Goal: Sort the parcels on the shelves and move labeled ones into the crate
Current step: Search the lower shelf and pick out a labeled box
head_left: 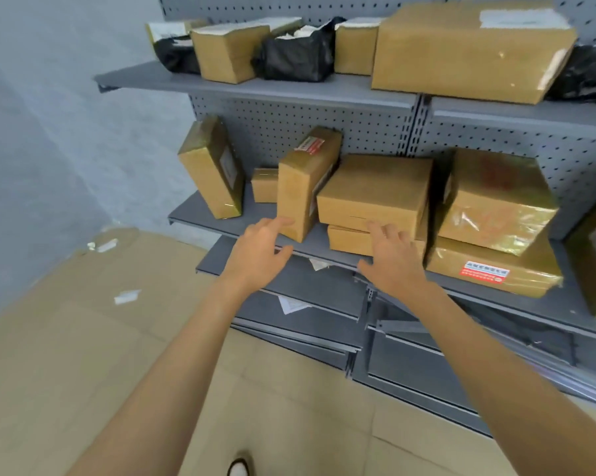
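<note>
Both open: left grip beside upright parcel, right grip at stacked parcels.

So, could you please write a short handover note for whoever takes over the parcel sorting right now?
Left hand: open, fingertips touching the upright box on the middle shelf.
Right hand: open, fingers resting against the stacked boxes; holds nothing.
A box with a red label lies on the same shelf, further right. More boxes and black bags sit on the top shelf.
No crate in view; no parcel lifted yet.
Left: check labels, carry labelled ones to the crate.
</note>
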`<state>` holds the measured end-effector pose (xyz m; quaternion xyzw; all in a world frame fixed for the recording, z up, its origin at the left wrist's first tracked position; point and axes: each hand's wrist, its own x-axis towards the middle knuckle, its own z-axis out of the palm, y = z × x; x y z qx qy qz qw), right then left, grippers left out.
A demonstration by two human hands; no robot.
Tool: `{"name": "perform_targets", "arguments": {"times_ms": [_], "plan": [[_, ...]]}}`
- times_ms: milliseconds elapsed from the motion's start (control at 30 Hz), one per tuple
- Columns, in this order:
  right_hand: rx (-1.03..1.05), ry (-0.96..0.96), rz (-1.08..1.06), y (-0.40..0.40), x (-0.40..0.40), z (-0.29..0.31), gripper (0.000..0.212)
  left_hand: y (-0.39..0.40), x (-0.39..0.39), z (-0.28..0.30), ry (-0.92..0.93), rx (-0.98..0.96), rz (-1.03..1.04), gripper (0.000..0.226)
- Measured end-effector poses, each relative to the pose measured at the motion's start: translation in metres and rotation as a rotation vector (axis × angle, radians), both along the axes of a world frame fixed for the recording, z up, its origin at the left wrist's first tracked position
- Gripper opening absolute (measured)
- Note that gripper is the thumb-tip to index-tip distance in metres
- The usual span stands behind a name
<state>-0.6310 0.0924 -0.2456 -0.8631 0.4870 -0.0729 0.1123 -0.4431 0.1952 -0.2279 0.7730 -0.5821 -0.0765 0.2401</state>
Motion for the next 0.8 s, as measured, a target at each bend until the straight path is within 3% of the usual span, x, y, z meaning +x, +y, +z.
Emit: {"name": "perform_targets", "arguments": {"times_ms": [433,800], "plan": [[0.052,-0.089,0.011,-0.012,0.249,-0.007,0.062,-0.027,0.239,0.003,-0.022,-0.045,0.037,0.046],[0.1,0.0,-0.061,-0.063,0.317,-0.045,0.065,-0.114,0.314,-0.039,0.035,0.002,-0.013,0.049]]}}
